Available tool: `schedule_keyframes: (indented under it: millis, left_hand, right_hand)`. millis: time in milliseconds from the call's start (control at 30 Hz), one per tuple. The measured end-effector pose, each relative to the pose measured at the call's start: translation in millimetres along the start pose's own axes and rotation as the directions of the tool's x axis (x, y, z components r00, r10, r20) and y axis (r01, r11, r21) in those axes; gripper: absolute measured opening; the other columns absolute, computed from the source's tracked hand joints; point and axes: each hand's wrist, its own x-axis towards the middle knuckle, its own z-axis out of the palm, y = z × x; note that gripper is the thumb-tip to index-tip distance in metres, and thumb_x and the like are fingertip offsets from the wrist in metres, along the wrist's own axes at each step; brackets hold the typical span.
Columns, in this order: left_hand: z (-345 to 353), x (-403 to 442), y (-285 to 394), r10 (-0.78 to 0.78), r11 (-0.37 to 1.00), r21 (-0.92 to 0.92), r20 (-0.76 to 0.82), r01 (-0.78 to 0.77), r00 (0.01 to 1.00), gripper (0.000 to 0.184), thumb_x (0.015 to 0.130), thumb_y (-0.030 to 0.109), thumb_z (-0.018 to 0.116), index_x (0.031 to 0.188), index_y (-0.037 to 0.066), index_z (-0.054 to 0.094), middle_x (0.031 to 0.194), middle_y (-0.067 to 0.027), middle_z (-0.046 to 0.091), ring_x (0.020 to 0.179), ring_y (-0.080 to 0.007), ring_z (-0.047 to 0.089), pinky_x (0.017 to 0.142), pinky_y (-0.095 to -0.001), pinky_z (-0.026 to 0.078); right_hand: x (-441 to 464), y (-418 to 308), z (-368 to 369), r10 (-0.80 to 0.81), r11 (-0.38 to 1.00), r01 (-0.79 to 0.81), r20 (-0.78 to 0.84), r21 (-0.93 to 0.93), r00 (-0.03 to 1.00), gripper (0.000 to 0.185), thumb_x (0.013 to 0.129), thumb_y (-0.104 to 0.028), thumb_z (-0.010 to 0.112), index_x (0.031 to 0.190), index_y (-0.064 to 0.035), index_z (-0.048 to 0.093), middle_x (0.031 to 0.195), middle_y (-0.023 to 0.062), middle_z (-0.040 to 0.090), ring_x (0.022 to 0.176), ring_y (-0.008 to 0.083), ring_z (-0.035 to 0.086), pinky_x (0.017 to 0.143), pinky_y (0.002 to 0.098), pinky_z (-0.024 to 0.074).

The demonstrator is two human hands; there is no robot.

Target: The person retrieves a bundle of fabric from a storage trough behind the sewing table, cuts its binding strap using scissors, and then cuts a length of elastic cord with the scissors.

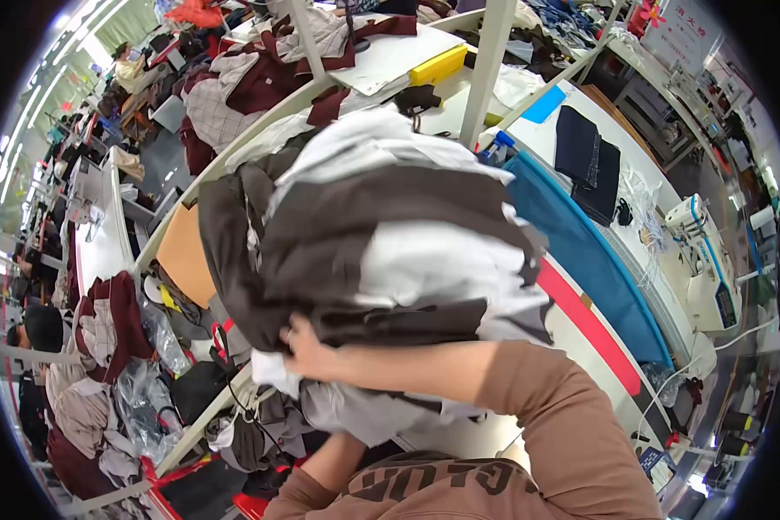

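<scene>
A large, motion-blurred stack of dark brown and white garments (329, 212) fills the middle of the head view, in loose folded layers. My right hand (310, 348) reaches across from the right and grips the near left edge of a dark garment in this stack. Its fingers curl against the cloth, somewhat blurred. Below it hangs a light grey cloth (364, 414). My left forearm comes up from the bottom, and my left hand (345, 446) disappears under the grey cloth, its fingers hidden.
Right of the stack lies a blue cloth-covered board (581, 251) beside a red strip (589, 329). Folded dark garments (588, 165) and a sewing machine (702, 260) stand farther right. A white post (487, 74) rises behind. Maroon and checked clothes (225, 95) are heaped at back left.
</scene>
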Motion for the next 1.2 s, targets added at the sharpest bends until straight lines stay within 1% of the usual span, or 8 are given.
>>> schedule_keyframes:
  millis: [33, 67, 333, 633, 767, 900, 1033, 1200]
  left_hand:
    - [5, 16, 5, 0.014, 0.999, -0.041, 0.010, -0.013, 1.000, 0.053, 0.092, 0.029, 0.047, 0.138, 0.009, 0.029, 0.136, -0.0078, 0.039, 0.121, -0.0201, 0.042, 0.099, -0.0366, 0.037]
    - [1, 29, 20, 0.028, 0.996, -0.086, 0.019, -0.026, 0.999, 0.053, 0.093, 0.029, 0.047, 0.138, 0.009, 0.028, 0.137, -0.0079, 0.039, 0.122, -0.0203, 0.041, 0.100, -0.0369, 0.037]
    - [-43, 56, 83, 0.227, 0.967, -0.132, 0.068, -0.217, 0.971, 0.051, 0.095, 0.029, 0.043, 0.140, 0.010, 0.028, 0.141, -0.0077, 0.036, 0.128, -0.0220, 0.038, 0.104, -0.0387, 0.034]
    - [-43, -49, 145, 0.207, 0.711, 0.647, -0.568, 0.276, 0.797, 0.027, 0.090, 0.024, 0.050, 0.102, 0.001, 0.055, 0.085, -0.0103, 0.064, 0.071, -0.0186, 0.065, 0.060, -0.0288, 0.050]
    - [44, -60, 188, 0.833, 0.034, 0.988, 0.055, -0.150, 0.551, 0.011, 0.089, 0.008, 0.053, 0.082, 0.000, 0.054, 0.071, -0.0061, 0.056, 0.063, -0.0137, 0.052, 0.060, -0.0266, 0.042]
    - [133, -6, 213, 0.467, -0.635, 0.669, 0.731, -0.387, 0.497, 0.018, 0.070, 0.009, 0.069, 0.086, 0.007, 0.059, 0.088, -0.0081, 0.061, 0.085, -0.0263, 0.057, 0.083, -0.0371, 0.041]
    - [84, 61, 219, 0.186, -0.855, 0.438, 0.760, -0.278, 0.623, 0.016, 0.075, 0.017, 0.066, 0.088, 0.011, 0.060, 0.085, -0.0041, 0.062, 0.083, -0.0230, 0.058, 0.086, -0.0348, 0.036]
    - [55, 25, 221, 0.336, -0.646, 0.699, 0.622, -0.308, 0.707, 0.012, 0.078, 0.017, 0.063, 0.087, 0.010, 0.059, 0.075, -0.0050, 0.061, 0.076, -0.0218, 0.058, 0.080, -0.0349, 0.037]
  right_hand:
    - [34, 1, -44, 0.032, 0.986, 0.023, 0.328, -0.164, 0.944, 0.052, 0.068, -0.027, 0.063, 0.112, 0.0005, 0.053, 0.105, 0.0258, 0.051, 0.105, 0.0406, 0.045, 0.098, 0.0475, 0.0310]
    - [85, -28, -133, -0.351, 0.648, 0.629, 0.564, -0.430, 0.747, 0.039, 0.076, -0.022, 0.056, 0.112, -0.0066, 0.053, 0.105, 0.0201, 0.052, 0.106, 0.0354, 0.047, 0.096, 0.0489, 0.0334]
    - [65, -11, -255, 0.349, 0.803, -0.243, 0.098, -0.544, 0.932, 0.065, 0.065, -0.017, 0.074, 0.124, -0.0175, 0.049, 0.117, 0.0092, 0.052, 0.101, 0.0303, 0.054, 0.084, 0.0374, 0.0468]
    - [59, -20, -269, 0.300, 0.780, -0.215, 0.050, -0.587, 0.953, 0.030, 0.061, -0.001, 0.066, 0.090, -0.0085, 0.061, 0.083, 0.0071, 0.059, 0.083, 0.0269, 0.058, 0.068, 0.0366, 0.0479]
    - [71, -27, -267, 0.236, 0.825, -0.230, -0.056, -0.517, 0.970, 0.017, 0.066, -0.002, 0.067, 0.081, -0.0053, 0.060, 0.085, 0.0078, 0.057, 0.081, 0.0268, 0.057, 0.066, 0.0355, 0.0468]
    - [103, -52, -236, -0.081, 0.846, 0.148, 0.150, -0.513, 0.985, 0.031, 0.064, -0.010, 0.071, 0.093, -0.0126, 0.062, 0.104, 0.0096, 0.056, 0.095, 0.0278, 0.055, 0.078, 0.0377, 0.0458]
    - [104, -3, -229, 0.102, 0.626, 0.186, 0.316, -0.757, 0.943, 0.045, 0.067, -0.019, 0.070, 0.111, -0.0235, 0.059, 0.109, 0.0114, 0.056, 0.103, 0.0268, 0.054, 0.079, 0.0413, 0.0448]
    - [121, 18, -257, 0.268, 0.835, -0.142, 0.166, -0.532, 0.949, 0.025, 0.079, -0.014, 0.063, 0.104, -0.0121, 0.064, 0.090, 0.0099, 0.063, 0.086, 0.0277, 0.060, 0.072, 0.0334, 0.0475]
